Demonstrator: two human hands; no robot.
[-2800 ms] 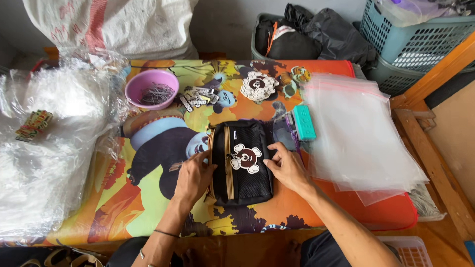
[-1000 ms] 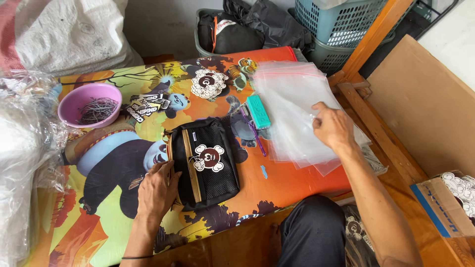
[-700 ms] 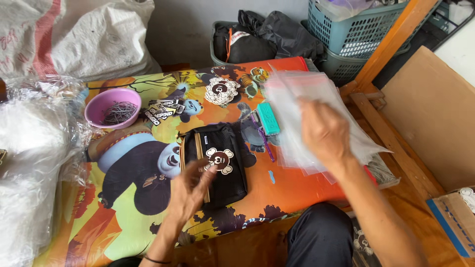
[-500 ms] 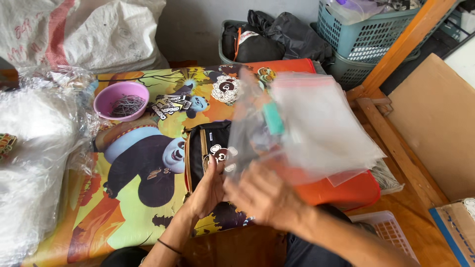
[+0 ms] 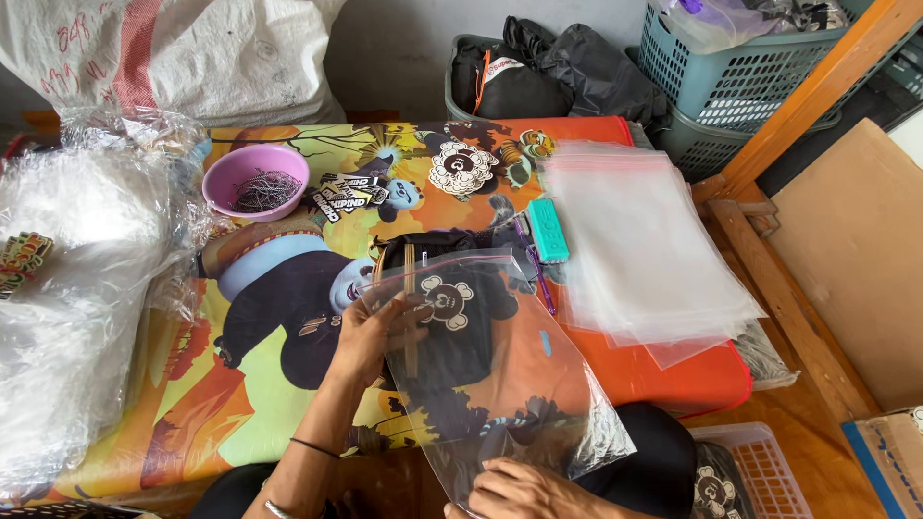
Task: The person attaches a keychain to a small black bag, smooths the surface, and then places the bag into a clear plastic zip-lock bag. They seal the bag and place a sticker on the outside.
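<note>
Fingers of the left hand (image 5: 370, 332) are loosely curled, pinching the upper edge of a clear plastic bag (image 5: 500, 384) beside its pink zip strip. Right hand (image 5: 524, 488) sits low at the frame's bottom edge, fingers closed on the bag's lower end; its wrist is cut off. Bag is held stretched between both hands, above the cartoon-print table cover (image 5: 240, 384). Black pouch (image 5: 447, 312) with a bear patch lies on the table under the bag, seen through the plastic, partly blurred by glare. Stack of clear bags (image 5: 644, 250) lies to the right, a teal comb-like tool (image 5: 548, 231) just beside it. Pink bowl (image 5: 255, 181) holds small metal bits, too small to identify.
</note>
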